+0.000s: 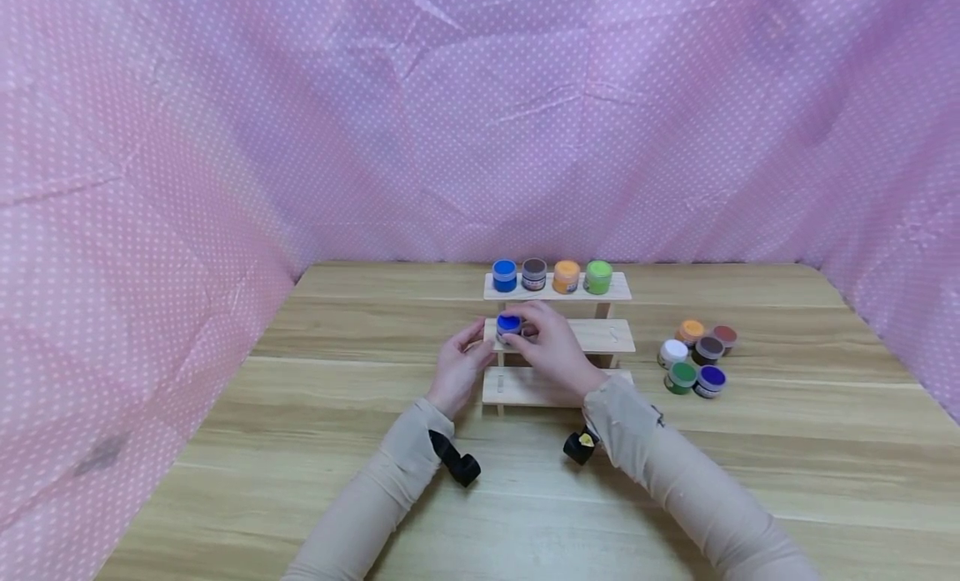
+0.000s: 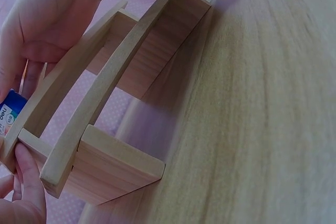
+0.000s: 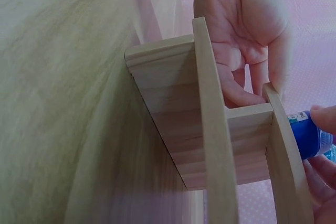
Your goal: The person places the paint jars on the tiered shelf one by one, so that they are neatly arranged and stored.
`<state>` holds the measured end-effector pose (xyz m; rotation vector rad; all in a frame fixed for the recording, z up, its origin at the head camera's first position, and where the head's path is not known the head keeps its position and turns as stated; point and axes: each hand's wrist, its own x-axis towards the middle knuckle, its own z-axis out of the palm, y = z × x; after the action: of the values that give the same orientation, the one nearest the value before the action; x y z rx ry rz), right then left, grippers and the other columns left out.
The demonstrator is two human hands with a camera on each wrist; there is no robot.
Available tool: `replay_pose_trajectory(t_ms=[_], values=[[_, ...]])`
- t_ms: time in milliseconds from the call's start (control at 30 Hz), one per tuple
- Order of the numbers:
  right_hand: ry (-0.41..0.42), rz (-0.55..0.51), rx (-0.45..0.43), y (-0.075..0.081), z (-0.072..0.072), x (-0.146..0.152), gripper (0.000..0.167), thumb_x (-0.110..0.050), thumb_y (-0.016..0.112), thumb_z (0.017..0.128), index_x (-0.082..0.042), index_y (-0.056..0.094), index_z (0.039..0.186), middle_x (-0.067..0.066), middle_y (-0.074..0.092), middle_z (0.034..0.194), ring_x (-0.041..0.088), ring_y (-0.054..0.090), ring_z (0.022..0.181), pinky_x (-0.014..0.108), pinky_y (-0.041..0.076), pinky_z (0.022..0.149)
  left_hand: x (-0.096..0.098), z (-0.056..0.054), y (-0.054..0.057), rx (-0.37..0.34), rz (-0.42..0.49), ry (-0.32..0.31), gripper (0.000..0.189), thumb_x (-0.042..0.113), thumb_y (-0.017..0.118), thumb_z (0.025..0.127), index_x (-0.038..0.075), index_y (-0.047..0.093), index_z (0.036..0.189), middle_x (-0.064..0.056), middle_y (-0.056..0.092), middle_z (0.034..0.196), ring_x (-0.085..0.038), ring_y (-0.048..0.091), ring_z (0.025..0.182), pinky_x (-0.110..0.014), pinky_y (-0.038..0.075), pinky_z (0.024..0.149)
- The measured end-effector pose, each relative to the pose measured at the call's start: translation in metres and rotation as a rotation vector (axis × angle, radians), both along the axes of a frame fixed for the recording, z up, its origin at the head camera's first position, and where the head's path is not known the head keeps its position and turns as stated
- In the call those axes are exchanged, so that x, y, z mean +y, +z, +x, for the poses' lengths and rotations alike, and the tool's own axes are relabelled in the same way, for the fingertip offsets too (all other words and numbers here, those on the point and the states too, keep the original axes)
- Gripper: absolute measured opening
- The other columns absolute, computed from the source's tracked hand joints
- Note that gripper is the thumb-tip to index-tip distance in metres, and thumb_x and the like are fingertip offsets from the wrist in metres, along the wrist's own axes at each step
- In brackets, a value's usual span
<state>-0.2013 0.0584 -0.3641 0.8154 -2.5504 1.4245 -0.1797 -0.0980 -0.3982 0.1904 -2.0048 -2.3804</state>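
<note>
On the left end of the middle tier of a wooden three-tier stand (image 1: 592,334) sits a paint jar with a blue lid (image 1: 509,324). My right hand (image 1: 553,346) pinches this jar between thumb and fingers, reaching over from the right. Seen from the right wrist, the blue jar (image 3: 304,135) has its base right at the shelf board. My left hand (image 1: 459,366) grips the left end of the same tier, its thumb and fingers around the board's edge. In the left wrist view the left hand (image 2: 26,198) shows only partly at the lower left.
Blue, dark brown, orange and light green jars (image 1: 598,277) stand in a row on the top tier. Several more jars (image 1: 681,378) are grouped on the wooden table (image 1: 300,448) to the right of the stand. A pink dotted cloth (image 1: 480,131) hangs around the table.
</note>
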Motion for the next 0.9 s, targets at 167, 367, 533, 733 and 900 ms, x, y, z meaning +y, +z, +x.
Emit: replay_pose_trajectory(t_ms=[167, 367, 533, 733, 900], values=[[-0.007, 0.031, -0.011, -0.002, -0.001, 0.001, 0.039, -0.013, 0.067, 0.088, -0.004, 0.058, 0.125, 0.010, 0.059, 0.116, 0.022, 0.060, 0.100, 0.034, 0.055, 0.086, 0.001, 0.000, -0.001, -0.006, 0.003, 0.004, 0.046, -0.002, 0.055, 0.092, -0.004, 0.044, 0.137, -0.019, 0.053, 0.122, -0.011, 0.057, 0.096, -0.030, 0.053, 0.091], [-0.010, 0.028, -0.059, -0.001, -0.003, 0.002, 0.050, -0.014, 0.069, 0.086, -0.005, 0.051, 0.132, 0.010, 0.060, 0.116, 0.021, 0.060, 0.099, 0.035, 0.054, 0.088, 0.001, -0.001, 0.001, -0.012, 0.000, 0.003, 0.047, -0.001, 0.055, 0.092, -0.002, 0.045, 0.137, -0.017, 0.053, 0.120, -0.009, 0.056, 0.091, -0.029, 0.053, 0.091], [0.008, 0.001, -0.065, 0.005, -0.002, 0.004, 0.049, -0.012, 0.072, 0.084, -0.005, 0.053, 0.128, 0.012, 0.060, 0.112, 0.024, 0.062, 0.102, 0.035, 0.054, 0.091, 0.001, -0.001, 0.003, -0.012, -0.004, 0.002, 0.047, 0.000, 0.054, 0.093, -0.002, 0.044, 0.138, -0.017, 0.052, 0.119, -0.010, 0.056, 0.092, -0.031, 0.053, 0.092], [0.014, 0.015, -0.047, 0.012, -0.001, 0.014, 0.045, -0.009, 0.071, 0.084, -0.006, 0.055, 0.126, 0.012, 0.059, 0.114, 0.025, 0.060, 0.103, 0.035, 0.054, 0.089, 0.002, -0.001, 0.002, -0.027, -0.003, 0.015, 0.047, -0.001, 0.056, 0.092, -0.001, 0.045, 0.137, -0.016, 0.053, 0.119, -0.014, 0.056, 0.098, -0.031, 0.053, 0.092], [-0.001, 0.026, 0.017, 0.015, 0.005, 0.023, 0.045, -0.011, 0.071, 0.084, -0.007, 0.056, 0.126, 0.015, 0.060, 0.114, 0.025, 0.059, 0.101, 0.037, 0.056, 0.086, 0.002, 0.000, 0.002, -0.027, 0.007, 0.021, 0.046, -0.002, 0.055, 0.092, -0.002, 0.045, 0.137, -0.015, 0.053, 0.118, -0.013, 0.056, 0.097, -0.029, 0.054, 0.090]])
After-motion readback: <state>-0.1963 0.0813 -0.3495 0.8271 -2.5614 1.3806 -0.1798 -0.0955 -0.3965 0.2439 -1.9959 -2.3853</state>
